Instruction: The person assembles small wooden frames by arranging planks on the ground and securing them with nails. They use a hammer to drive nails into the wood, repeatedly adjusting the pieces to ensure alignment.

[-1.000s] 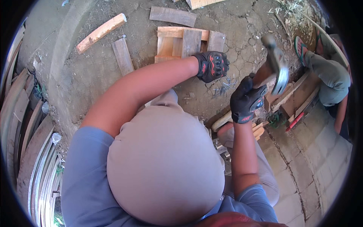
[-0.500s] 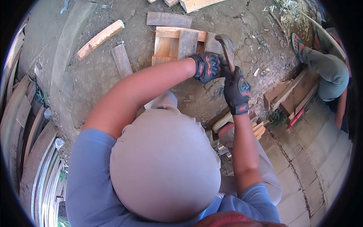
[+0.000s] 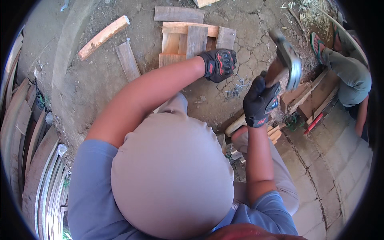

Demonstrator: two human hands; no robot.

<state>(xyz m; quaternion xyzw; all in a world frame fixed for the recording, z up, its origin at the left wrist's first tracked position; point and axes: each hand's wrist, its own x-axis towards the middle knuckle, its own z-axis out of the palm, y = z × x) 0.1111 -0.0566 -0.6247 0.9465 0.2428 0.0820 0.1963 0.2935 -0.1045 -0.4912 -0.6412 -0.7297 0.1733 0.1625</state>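
My left hand (image 3: 220,64), in a black glove with red marks, rests closed on the near edge of a small frame of wooden slats (image 3: 188,38) lying on the dirt. My right hand (image 3: 260,102), also gloved, grips the wooden handle of a claw hammer (image 3: 286,60), whose metal head is raised to the right of the frame. A scatter of loose nails (image 3: 236,90) lies on the ground between both hands. My pale hat fills the lower middle and hides my lap.
Loose planks (image 3: 102,36) lie at the upper left and above the frame (image 3: 179,14). Another person (image 3: 352,80) in grey clothes and a sandal crouches at the right by stacked boards (image 3: 310,98). Curved wooden strips (image 3: 28,160) pile at the left. Paving slabs (image 3: 344,176) lie at lower right.
The hammer came down onto the slat frame by my left hand half a second ago, and my right hand has now lifted it up and to the right again.
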